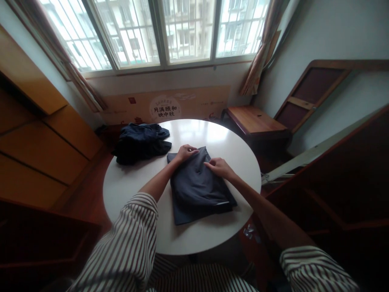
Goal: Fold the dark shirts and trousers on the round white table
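A dark grey folded garment (197, 190) lies on the round white table (133, 194), with a short pale strip near its lower right edge. I cannot tell what kind of garment it is. My left hand (187, 152) is on its far part, the fingers bent and closed on the cloth near the top edge. At the upper right side my right hand (219, 167) pinches the fabric between thumb and fingers. A crumpled pile of dark blue and black clothes (141, 144) sits at the table's far left, apart from both hands.
Behind the table, a printed board (127, 101) leans below the barred window. A wooden stool or low table (258, 119) stands at the far right. Wooden cabinets (39, 154) line the left, and a dark wooden panel (334, 190) rises at the right.
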A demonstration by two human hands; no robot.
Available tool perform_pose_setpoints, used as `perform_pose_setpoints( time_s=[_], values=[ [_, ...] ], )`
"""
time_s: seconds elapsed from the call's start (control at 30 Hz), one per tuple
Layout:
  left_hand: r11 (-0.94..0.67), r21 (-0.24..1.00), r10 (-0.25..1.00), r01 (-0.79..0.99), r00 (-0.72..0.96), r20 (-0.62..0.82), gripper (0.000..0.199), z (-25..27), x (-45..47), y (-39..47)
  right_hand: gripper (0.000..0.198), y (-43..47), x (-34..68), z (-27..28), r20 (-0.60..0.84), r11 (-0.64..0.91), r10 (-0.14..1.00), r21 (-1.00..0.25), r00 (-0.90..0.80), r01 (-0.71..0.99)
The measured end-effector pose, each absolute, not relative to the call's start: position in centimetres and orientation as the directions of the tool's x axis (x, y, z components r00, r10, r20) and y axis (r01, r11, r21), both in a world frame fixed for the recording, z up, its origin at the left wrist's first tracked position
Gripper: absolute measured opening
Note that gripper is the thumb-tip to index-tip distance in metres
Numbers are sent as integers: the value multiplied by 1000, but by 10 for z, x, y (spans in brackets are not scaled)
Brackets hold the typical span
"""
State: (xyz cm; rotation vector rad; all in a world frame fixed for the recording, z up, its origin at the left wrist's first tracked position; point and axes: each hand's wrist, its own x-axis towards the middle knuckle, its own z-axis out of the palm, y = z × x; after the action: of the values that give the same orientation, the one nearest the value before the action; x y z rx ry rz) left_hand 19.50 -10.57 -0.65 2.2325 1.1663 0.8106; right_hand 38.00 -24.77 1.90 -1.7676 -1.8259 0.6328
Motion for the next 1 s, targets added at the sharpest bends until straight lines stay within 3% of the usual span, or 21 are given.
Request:
perform_pose_setpoints(
  time_s=[0.2, 0.4, 0.7, 0.83, 0.9, 1.0],
  values=[
    [-506, 653, 852, 564, 443, 278, 15, -10, 193, -103, 32, -246, 384, -2, 157, 97, 987, -762, 38, 640],
    [-510, 648, 847, 565, 461, 265, 12, -11, 195, -104, 36, -251, 387, -2, 41, 17, 998, -908, 47, 420],
    [-457, 632, 886, 626, 382, 263, 14, -14, 199, -103, 44, -259, 386, 10, 91, 54, 995, -859, 49, 509],
    [-456, 625, 886, 633, 391, 251, 14, -15, 199, -103, 52, -278, 391, 21, -110, -24, 988, -800, -108, 599],
    [-457, 625, 885, 633, 396, 247, 14, -15, 200, -103, 52, -289, 394, 24, -217, -83, 962, -807, -164, 584],
    [-457, 624, 884, 634, 399, 244, 15, -16, 200, -102, 47, -300, 397, 26, -257, -141, 951, -854, -173, 500]
  ],
)
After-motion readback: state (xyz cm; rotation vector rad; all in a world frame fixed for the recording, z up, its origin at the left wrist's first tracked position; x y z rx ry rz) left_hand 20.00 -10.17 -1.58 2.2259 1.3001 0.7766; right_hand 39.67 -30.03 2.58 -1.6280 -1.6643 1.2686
